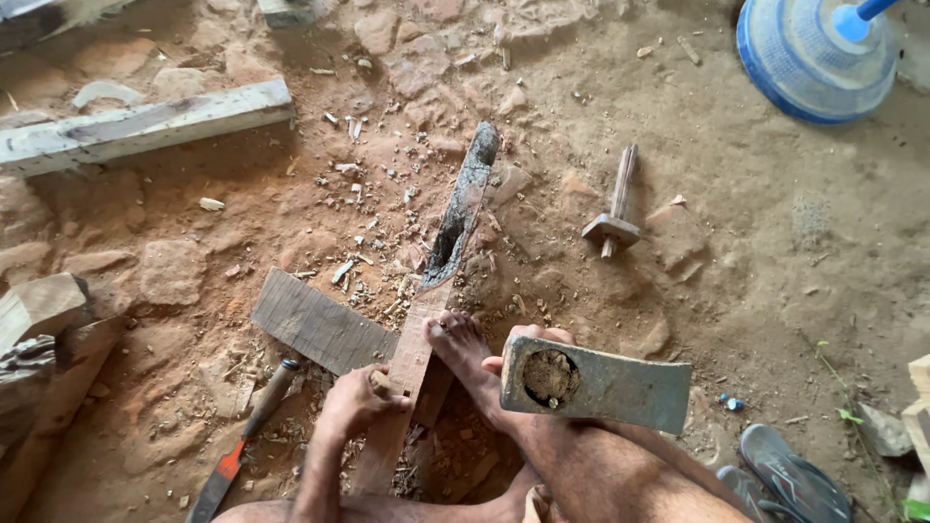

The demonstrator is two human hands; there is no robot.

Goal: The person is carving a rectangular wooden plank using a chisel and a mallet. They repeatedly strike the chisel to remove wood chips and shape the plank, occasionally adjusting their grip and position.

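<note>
My left hand (356, 402) grips the near end of a long narrow wooden piece (418, 334) that lies on the dirt. Its far end (463, 199) is blackened and hollowed. My bare foot (465, 353) presses down on the piece just beyond that hand. My right hand (542, 335) holds an axe just under its head. Only the fingertips show behind the grey metal axe head (610, 385), which hangs above the foot, blade pointing right. A flat grey board (315, 327) lies crosswise under the wooden piece.
A red-handled chisel (242, 441) lies left of my hand. A small wooden mallet (615, 218) rests to the right. A pale beam (145, 124) and wood blocks (39, 310) lie left, a blue basket (814, 58) top right, sandals (790, 484) bottom right. Wood chips litter the ground.
</note>
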